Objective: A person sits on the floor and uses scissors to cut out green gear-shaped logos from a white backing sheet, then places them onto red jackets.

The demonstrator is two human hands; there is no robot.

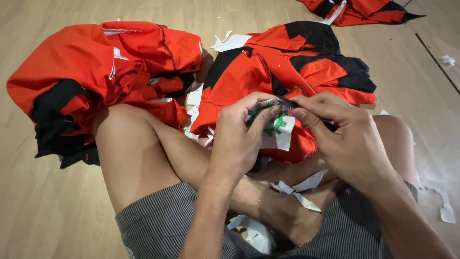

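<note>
Item: white patch with green emblem point(277, 128), centre frame, on an orange-black garment point(292, 72). Left hand point(238, 139) pinches its upper edge closed; right hand point(352, 141) is clamped on a small dark blade point(289, 102). Likely light, limp, tearable; best gripped at a loose edge. Scraps point(302, 189) below.

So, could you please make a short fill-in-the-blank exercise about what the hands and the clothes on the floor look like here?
1. The left hand pinches a white patch bearing a ____ emblem.
2. The right hand holds a small dark tool against that patch; its kind ____ be told.
3. The garments piled on the wooden floor are orange-red and ____.
4. White paper scraps lie on the person's crossed ____.

Missing words: green; cannot; black; legs
</note>
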